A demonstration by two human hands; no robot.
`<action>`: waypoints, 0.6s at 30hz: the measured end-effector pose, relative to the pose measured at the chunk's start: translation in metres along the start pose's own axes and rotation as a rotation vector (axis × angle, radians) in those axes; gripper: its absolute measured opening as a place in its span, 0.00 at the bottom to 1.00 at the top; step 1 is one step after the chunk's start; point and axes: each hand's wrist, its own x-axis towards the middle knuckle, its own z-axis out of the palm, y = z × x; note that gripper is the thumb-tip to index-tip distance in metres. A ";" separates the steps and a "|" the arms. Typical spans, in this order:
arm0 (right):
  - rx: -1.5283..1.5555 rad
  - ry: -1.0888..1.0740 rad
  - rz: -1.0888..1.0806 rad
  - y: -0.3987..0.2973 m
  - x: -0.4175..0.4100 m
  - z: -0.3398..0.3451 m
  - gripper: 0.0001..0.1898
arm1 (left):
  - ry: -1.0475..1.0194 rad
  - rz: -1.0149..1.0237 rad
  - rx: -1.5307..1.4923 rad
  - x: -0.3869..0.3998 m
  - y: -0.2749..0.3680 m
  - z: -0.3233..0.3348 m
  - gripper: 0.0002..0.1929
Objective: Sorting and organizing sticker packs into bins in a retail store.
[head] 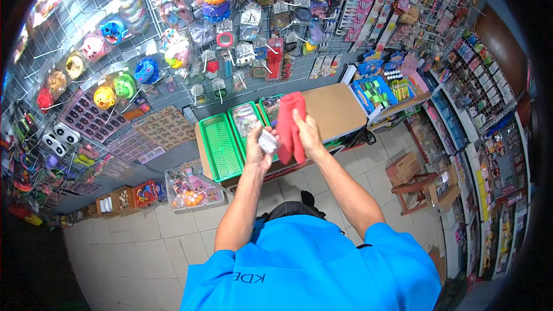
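A folded red cloth hangs from my right hand, pinched between thumb and fingers. My left hand is closed around a small packet in clear plastic; its contents cannot be made out. Both hands are raised in front of a low table, close together, with the cloth's left edge beside the packet. Behind them stand green plastic baskets: one at the left, a middle one holding plastic-wrapped items, and a third partly hidden by the cloth.
The brown tabletop extends right to a display box of small goods. Hair accessories hang on hooks from the wire grid wall. A clear tub stands on the tiled floor at left. At right are a wooden stool, cartons and shelves.
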 end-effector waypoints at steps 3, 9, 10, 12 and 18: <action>-0.785 0.038 -0.245 0.038 -0.008 0.023 0.21 | 0.014 0.273 -0.141 0.015 -0.012 0.009 0.10; 0.036 0.035 0.205 0.054 -0.034 0.001 0.18 | 0.057 0.459 -0.109 0.023 0.029 0.013 0.11; 0.210 0.020 0.339 0.056 -0.035 -0.003 0.19 | 0.036 0.438 -0.096 0.019 0.030 0.019 0.12; 0.383 -0.002 0.473 0.051 -0.034 -0.003 0.21 | -0.064 0.444 0.008 0.010 0.026 0.026 0.16; 0.558 -0.164 0.486 0.047 -0.030 -0.004 0.31 | -0.293 0.417 0.512 -0.007 0.016 0.028 0.24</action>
